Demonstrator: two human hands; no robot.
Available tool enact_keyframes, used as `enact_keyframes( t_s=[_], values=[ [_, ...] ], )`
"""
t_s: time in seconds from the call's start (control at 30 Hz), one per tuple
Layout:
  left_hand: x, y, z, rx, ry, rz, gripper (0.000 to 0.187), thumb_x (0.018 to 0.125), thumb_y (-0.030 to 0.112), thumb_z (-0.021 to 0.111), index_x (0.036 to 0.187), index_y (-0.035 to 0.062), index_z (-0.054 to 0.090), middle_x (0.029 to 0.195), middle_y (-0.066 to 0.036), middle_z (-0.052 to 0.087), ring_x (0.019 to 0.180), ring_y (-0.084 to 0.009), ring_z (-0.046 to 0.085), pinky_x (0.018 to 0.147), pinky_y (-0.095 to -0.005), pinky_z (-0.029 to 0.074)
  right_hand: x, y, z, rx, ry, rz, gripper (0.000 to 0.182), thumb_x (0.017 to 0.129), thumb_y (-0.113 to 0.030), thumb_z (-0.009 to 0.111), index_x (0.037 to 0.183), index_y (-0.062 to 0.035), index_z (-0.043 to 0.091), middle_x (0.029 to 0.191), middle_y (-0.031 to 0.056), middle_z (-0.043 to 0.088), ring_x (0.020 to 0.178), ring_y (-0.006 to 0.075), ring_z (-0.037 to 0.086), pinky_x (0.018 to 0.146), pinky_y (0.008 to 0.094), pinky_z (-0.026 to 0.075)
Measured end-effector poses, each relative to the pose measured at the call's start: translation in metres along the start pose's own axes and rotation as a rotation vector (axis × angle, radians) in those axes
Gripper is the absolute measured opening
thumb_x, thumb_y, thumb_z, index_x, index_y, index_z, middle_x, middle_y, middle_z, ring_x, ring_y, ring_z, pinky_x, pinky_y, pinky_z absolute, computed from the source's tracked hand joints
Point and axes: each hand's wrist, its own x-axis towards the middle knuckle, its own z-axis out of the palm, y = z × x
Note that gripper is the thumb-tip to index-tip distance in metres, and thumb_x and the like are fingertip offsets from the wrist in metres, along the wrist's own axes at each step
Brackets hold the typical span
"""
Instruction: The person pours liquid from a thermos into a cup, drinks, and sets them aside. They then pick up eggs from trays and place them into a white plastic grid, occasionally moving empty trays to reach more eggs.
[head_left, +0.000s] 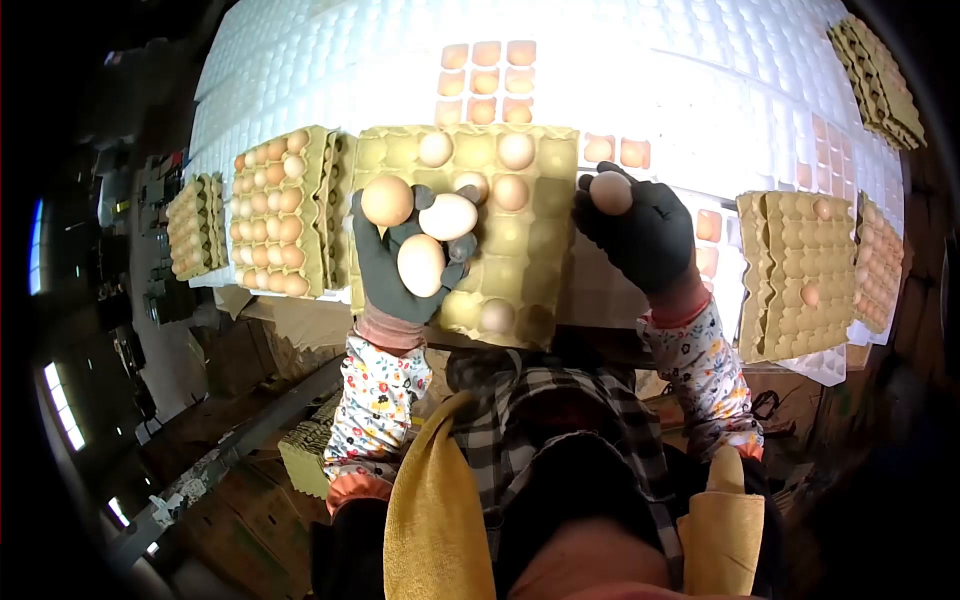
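Observation:
My left hand, in a dark glove, cups three eggs over the pulp egg tray: a brown egg, a paler egg and another pale egg. Its fingers curl around them. To the right of the tray, my gloved right hand grips one brown egg at its fingertips. Several eggs sit in the tray's cups, including one egg in the top row and one egg near the bottom edge. Part of the tray lies hidden behind my left hand.
A brightly lit white surface with egg-shaped hollows spreads behind the tray, holding a block of eggs. On the left stands a stack of filled trays, with a smaller stack beyond. More trays stand on the right.

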Motion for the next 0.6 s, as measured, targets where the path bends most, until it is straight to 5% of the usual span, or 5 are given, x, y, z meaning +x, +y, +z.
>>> enact_keyframes(
  t_s=[0.23,0.3,0.33,0.5,0.6],
  values=[
    [0.192,0.017,0.025,2.354,-0.123,0.448,0.056,0.086,0.039,0.07,0.131,0.0087,0.055,0.129,-0.017,0.052,0.1,-0.0291,0.063,0.085,-0.0364,0.055,0.021,0.018,-0.07,0.421,0.184,0.319,0.032,0.09,-0.003,0.06,0.122,0.0014,0.056,0.097,0.0073,0.065,0.079,0.012,0.061,0.064,0.0237,0.05],
    [0.246,-0.002,0.021,2.85,-0.385,-0.008,0.06,0.08,0.038,0.073,0.131,0.0116,0.055,0.143,-0.014,0.04,0.107,-0.0317,0.059,0.092,-0.0375,0.052,0.045,-0.003,-0.07,0.401,0.34,0.339,0.036,0.09,-0.011,0.062,0.123,0.0013,0.056,0.094,0.0068,0.064,0.076,0.0127,0.059,0.063,0.026,0.05],
    [0.265,-0.015,0.02,2.939,-0.547,-0.38,0.058,0.08,0.035,0.073,0.132,0.0172,0.055,0.144,-0.014,0.038,0.113,-0.0342,0.055,0.096,-0.0397,0.049,0.068,0.027,-0.081,0.219,0.345,0.29,0.037,0.091,-0.019,0.062,0.122,0.0008,0.057,0.092,0.0067,0.063,0.075,0.0148,0.059,0.064,0.0291,0.05],
    [0.289,-0.02,-0.05,2.792,-0.684,-0.309,0.062,0.082,0.039,0.07,0.138,0.022,0.049,0.144,-0.018,0.038,0.116,-0.0364,0.055,0.096,-0.0434,0.047,0.146,0.114,-0.088,-0.893,0.204,-0.253,0.037,0.082,-0.019,0.071,0.117,-0.0096,0.064,0.103,0.0131,0.065,0.083,0.0234,0.066,0.074,0.0333,0.053],
    [0.306,-0.012,-0.041,2.599,-0.476,-0.366,0.06,0.082,0.041,0.071,0.135,0.0184,0.052,0.13,-0.015,0.054,0.11,-0.0277,0.061,0.091,-0.0392,0.05,0.144,0.109,-0.087,-0.563,0.297,-0.017,0.036,0.085,-0.019,0.069,0.118,-0.0062,0.064,0.106,0.0111,0.064,0.083,0.0202,0.065,0.075,0.0304,0.053]
  ],
)
